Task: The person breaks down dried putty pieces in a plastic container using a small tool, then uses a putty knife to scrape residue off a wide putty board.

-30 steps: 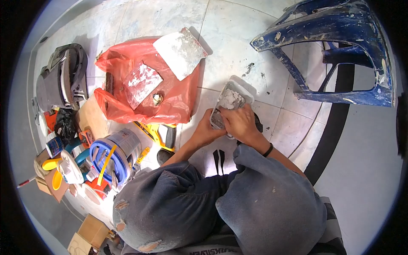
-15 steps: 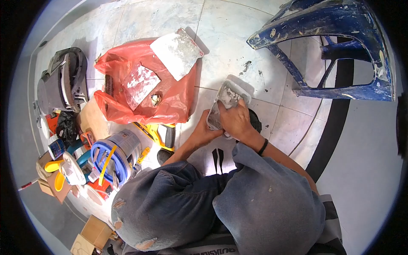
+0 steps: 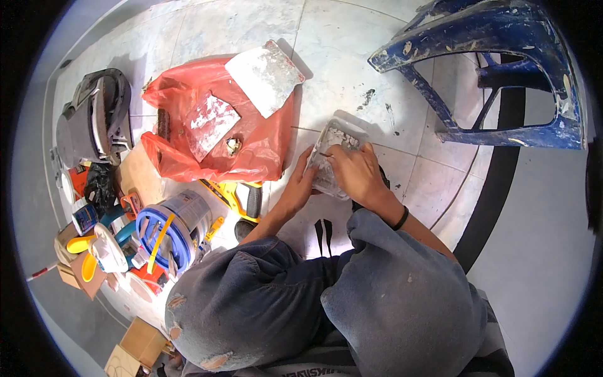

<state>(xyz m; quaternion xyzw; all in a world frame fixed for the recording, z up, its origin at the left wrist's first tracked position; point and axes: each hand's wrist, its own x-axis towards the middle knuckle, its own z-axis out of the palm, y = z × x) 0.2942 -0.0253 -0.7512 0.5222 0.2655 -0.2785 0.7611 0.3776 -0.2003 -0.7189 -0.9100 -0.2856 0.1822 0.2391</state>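
A clear plastic container (image 3: 344, 125) with crumbly grey-white material (image 3: 339, 138) in it is tilted above the tiled floor between my feet. My left hand (image 3: 300, 182) grips its left side, fingers wrapped round the wall. Over the container's opening, my right hand (image 3: 358, 173) is closed in a pinch. A small, thin dark tip (image 3: 325, 154) pokes out from its fingers, but what it belongs to is hidden. A dark round object (image 3: 384, 179) is partly covered behind my right hand.
Left of my hands lies a red plastic bag (image 3: 264, 141) bearing white-smeared boards (image 3: 267, 78). Nearer me are a yellow-and-black handsaw (image 3: 235, 200) and a blue-rimmed bucket (image 3: 188, 213) among other tools. A paint-spattered blue plastic stool (image 3: 483, 31) lies at the upper right.
My right hand has risen from inside the container to its opening, its fingers now pinched together. My left hand keeps its hold and has shifted slightly up the container's side.
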